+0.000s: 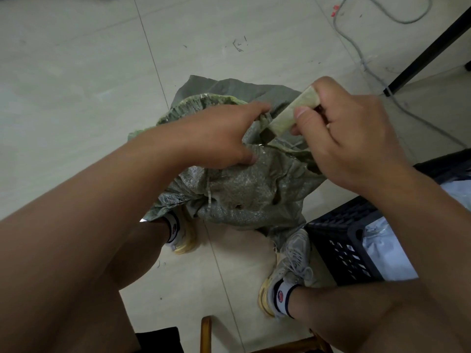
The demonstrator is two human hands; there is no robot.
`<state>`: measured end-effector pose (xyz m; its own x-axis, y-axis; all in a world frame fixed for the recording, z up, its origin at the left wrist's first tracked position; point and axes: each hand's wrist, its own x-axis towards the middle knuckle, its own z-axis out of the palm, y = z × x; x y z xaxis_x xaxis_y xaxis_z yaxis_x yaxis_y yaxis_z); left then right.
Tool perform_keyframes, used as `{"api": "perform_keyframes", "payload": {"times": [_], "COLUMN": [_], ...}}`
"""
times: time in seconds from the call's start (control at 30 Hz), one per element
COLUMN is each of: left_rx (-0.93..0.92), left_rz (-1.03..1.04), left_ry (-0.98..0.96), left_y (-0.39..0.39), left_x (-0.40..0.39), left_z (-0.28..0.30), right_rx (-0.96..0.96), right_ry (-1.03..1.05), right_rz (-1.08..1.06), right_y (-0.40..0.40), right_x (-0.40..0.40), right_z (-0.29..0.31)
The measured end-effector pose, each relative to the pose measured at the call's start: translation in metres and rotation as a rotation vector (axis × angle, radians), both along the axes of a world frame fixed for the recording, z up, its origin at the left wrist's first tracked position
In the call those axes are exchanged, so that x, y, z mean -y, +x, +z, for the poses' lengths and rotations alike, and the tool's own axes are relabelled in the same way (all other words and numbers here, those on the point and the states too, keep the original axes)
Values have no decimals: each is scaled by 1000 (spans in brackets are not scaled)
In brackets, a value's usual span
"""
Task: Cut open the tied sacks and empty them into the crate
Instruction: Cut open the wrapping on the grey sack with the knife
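Note:
A green woven sack (244, 189) stands on the floor between my feet, its mouth bunched and tied with pale string. My left hand (219, 133) pinches the gathered neck of the sack. My right hand (349, 131) grips a knife by its pale taped handle (293, 113), with the dark blade end pressed into the sack's neck beside my left fingers. The black plastic crate (341, 240) sits at the right next to my right foot and holds white plastic bags (382, 250).
Grey cables (356, 44) trail over the tiled floor at the upper right. A black table leg (428, 49) slants down there. I sit on a wooden chair (206, 335), with my shoes on either side of the sack.

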<state>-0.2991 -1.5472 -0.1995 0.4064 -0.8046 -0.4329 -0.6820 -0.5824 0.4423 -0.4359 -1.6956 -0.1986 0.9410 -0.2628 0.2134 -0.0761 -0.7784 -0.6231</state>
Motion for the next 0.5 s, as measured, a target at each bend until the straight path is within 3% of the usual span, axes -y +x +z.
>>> {"api": "perform_keyframes", "payload": {"times": [0.23, 0.4, 0.5], "left_rx": [-10, 10, 19], "left_rz": [-8, -2, 3], "left_ry": [39, 35, 36], "left_y": [-6, -1, 0], "left_x": [3, 1, 1], "left_z": [4, 2, 2], "right_rx": [-311, -94, -66], "right_ry": [-134, -110, -85], "right_rz": [169, 69, 41], "right_y": [2, 0, -1], "right_x": [-4, 1, 2], "right_z": [-9, -1, 2]}}
